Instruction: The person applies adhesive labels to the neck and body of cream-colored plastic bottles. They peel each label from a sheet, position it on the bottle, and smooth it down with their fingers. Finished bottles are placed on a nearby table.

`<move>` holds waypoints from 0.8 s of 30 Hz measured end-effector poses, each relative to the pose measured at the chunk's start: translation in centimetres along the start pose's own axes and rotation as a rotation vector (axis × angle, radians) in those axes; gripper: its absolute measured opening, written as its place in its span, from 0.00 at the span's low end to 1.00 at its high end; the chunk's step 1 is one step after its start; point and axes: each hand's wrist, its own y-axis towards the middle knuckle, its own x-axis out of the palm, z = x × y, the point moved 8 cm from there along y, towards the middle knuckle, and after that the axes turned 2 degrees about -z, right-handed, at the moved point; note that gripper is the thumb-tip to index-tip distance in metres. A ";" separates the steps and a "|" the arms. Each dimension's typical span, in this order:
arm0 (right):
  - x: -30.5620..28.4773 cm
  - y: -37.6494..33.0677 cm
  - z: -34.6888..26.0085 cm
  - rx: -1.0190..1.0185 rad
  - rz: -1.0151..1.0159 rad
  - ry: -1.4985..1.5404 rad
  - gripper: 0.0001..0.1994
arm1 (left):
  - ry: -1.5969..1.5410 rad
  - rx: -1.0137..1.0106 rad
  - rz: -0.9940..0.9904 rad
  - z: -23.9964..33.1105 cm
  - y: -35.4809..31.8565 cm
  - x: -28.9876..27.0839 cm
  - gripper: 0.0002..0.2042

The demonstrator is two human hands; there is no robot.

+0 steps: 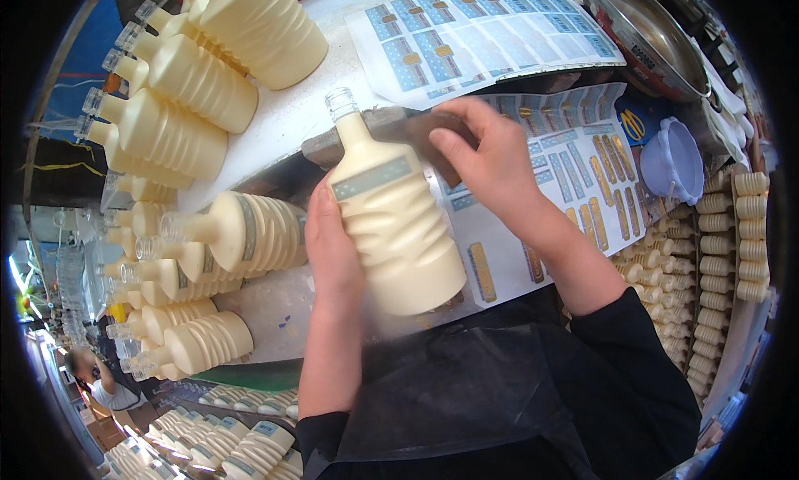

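Bottle (398, 230), contents unclear, rests in left hand (333, 249); right hand (491, 154) pinches brown piece (427, 139).

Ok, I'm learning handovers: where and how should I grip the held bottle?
Probably the wavy lower body of the cream bottle, from the right: the left hand holds its left side, the ridges may resist slipping, and the neck is narrow.
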 end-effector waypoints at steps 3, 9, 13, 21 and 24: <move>-0.8 1.2 -0.9 0.074 0.083 0.195 0.16 | 0.136 0.063 0.133 1.3 -1.5 0.0 0.21; 4.6 1.4 -6.4 -0.148 -0.090 0.146 0.19 | 1.099 0.465 0.004 5.1 -4.8 3.8 0.33; 4.4 1.1 -3.4 -0.164 -0.018 0.019 0.20 | 1.116 0.390 -0.059 4.0 -5.1 3.5 0.38; 2.7 1.4 -0.2 -0.190 0.056 0.065 0.20 | 0.999 0.400 -0.027 3.6 -5.0 3.1 0.46; 2.3 1.6 -1.8 -0.162 0.039 0.178 0.21 | 0.724 0.179 -0.012 1.8 -4.7 1.8 0.46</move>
